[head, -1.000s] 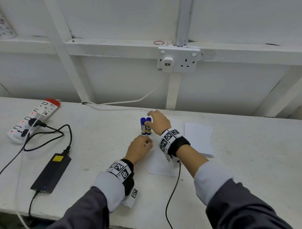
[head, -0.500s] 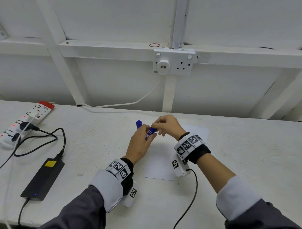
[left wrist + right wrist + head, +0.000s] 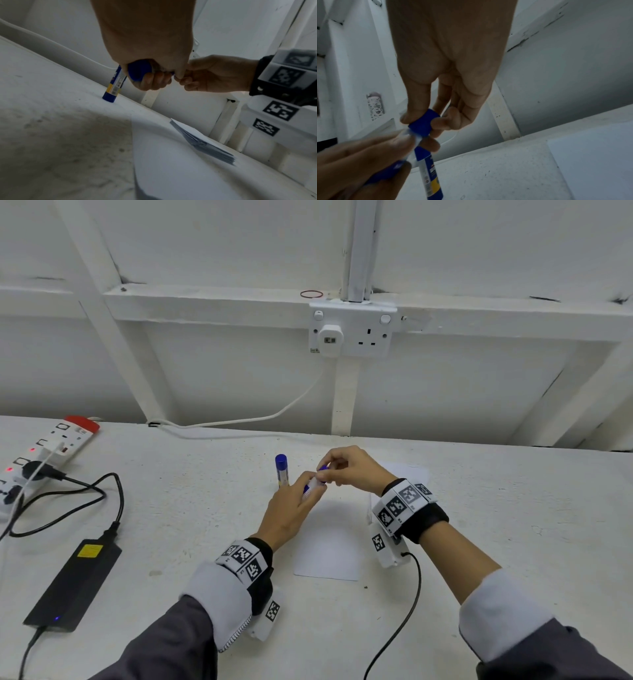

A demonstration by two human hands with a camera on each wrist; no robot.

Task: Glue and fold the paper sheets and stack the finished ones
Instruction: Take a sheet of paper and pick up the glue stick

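Left hand [image 3: 291,510] grips the glue stick [image 3: 313,486] barrel above the sheet [image 3: 329,542]; right hand [image 3: 349,469] pinches its cap [image 3: 423,123]. The stick's long axis runs up toward the right hand, so the cap likely pulls off that way

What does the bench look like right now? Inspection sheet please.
Surface: white bench, speckled, scuffed.
Job's things: held glue stick; its cap; spare glue stick upright; single paper sheet flat; paper stack behind it.
Clutter: red rubber band on ledge.
Grippers: left hand grips held glue stick's body; right hand pinches its cap.
Cables: power strip; black adapter; white cable along wall.
Surroundings: wall socket, white framed wall.
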